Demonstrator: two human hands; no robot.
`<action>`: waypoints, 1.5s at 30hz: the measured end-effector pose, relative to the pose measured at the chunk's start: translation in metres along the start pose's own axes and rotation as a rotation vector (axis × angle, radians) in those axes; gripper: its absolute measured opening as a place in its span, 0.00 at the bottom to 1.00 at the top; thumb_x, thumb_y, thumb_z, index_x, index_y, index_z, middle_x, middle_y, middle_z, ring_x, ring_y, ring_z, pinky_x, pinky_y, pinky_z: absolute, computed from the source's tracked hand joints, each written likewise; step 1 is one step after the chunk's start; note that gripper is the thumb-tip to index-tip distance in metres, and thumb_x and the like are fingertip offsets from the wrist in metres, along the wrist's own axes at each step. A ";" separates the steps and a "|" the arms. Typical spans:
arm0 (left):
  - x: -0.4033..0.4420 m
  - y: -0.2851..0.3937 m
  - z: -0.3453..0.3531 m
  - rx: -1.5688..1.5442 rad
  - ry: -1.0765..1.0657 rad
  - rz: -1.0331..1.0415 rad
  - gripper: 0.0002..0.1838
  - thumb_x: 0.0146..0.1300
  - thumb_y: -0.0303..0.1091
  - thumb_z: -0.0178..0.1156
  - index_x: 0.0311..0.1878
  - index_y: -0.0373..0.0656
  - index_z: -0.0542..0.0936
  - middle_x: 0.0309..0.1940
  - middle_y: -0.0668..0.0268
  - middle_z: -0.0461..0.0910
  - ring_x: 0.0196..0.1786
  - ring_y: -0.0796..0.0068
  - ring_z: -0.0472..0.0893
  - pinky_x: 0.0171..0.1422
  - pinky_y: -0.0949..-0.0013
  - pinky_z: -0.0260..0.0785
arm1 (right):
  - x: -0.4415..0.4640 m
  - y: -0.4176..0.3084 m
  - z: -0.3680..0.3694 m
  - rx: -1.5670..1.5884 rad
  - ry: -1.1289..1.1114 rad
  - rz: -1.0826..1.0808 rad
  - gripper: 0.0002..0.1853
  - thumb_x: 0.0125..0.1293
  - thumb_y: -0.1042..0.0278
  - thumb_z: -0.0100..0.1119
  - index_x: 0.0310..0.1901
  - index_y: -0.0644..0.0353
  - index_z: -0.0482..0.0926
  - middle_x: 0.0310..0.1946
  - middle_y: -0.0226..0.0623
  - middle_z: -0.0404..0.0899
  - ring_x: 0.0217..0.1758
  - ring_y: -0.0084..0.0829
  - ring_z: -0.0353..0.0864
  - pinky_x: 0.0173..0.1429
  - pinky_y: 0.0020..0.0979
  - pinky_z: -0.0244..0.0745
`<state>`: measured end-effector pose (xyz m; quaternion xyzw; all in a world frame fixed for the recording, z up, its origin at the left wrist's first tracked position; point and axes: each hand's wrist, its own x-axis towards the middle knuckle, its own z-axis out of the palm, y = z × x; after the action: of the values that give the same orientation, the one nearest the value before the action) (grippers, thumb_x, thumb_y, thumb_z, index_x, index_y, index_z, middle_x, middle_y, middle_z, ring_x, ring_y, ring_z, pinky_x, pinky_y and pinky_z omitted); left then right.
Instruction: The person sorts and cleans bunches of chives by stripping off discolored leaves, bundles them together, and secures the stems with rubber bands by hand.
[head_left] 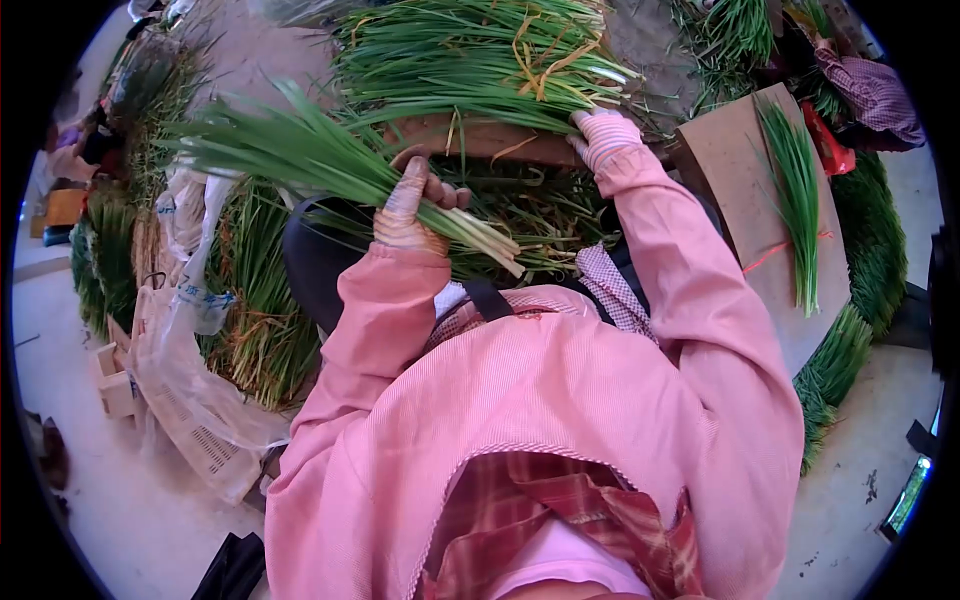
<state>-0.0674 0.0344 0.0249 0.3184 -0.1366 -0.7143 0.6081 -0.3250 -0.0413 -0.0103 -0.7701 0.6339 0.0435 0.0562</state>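
A loose bunch of long green garlic chives point(300, 150) lies across my left hand point(412, 210), which is closed around it near the pale stem ends. Its leaves fan out to the left and its white ends point right, toward my lap. My right hand point(606, 138), in a striped glove or cuff, is at the right end of a big heap of garlic chives point(450, 65). The fingers there are curled in at the stem ends, partly hidden. Some dry yellow leaves point(540, 65) hang over this heap.
On the right, a bunch of chives point(793, 200) with a red tie point(765, 262) lies on a cardboard-topped surface point(722, 145). More chives point(255, 300) stand at left beside a plastic bag point(205, 310) and a pale crate point(190, 410). Another person's checked sleeve point(875, 95) shows at upper right.
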 end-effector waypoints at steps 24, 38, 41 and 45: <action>0.036 -0.031 0.024 0.347 0.247 -0.265 0.11 0.49 0.38 0.64 0.26 0.47 0.72 0.14 0.72 0.65 0.18 0.76 0.65 0.26 0.68 0.66 | -0.028 -0.063 0.012 1.560 -0.068 0.120 0.13 0.58 0.69 0.55 0.45 0.63 0.74 0.32 0.25 0.75 0.33 0.16 0.69 0.38 0.18 0.66; 0.032 0.099 -0.020 0.277 0.062 0.180 0.14 0.45 0.34 0.65 0.33 0.42 0.73 0.13 0.69 0.64 0.17 0.75 0.64 0.27 0.65 0.65 | -0.026 -0.034 -0.008 0.431 -0.134 -0.129 0.16 0.55 0.57 0.55 0.39 0.61 0.75 0.31 0.47 0.76 0.36 0.44 0.76 0.39 0.34 0.70; 0.032 0.077 -0.011 0.270 -0.157 0.092 0.12 0.48 0.33 0.62 0.35 0.41 0.73 0.12 0.68 0.64 0.17 0.73 0.65 0.27 0.66 0.64 | -0.020 -0.050 -0.040 0.560 0.210 -0.337 0.18 0.55 0.58 0.56 0.41 0.64 0.73 0.38 0.48 0.73 0.43 0.40 0.73 0.45 0.33 0.67; 0.038 0.039 0.006 0.273 -0.112 0.038 0.13 0.46 0.39 0.65 0.33 0.46 0.74 0.10 0.75 0.60 0.16 0.78 0.61 0.27 0.70 0.61 | -0.028 -0.088 -0.044 1.234 -0.162 -0.516 0.28 0.51 0.61 0.60 0.54 0.59 0.64 0.43 0.38 0.70 0.50 0.31 0.67 0.54 0.29 0.63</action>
<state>-0.0432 -0.0116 0.0415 0.3552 -0.2719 -0.6942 0.5639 -0.2440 -0.0032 0.0395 -0.7179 0.3320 -0.2838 0.5420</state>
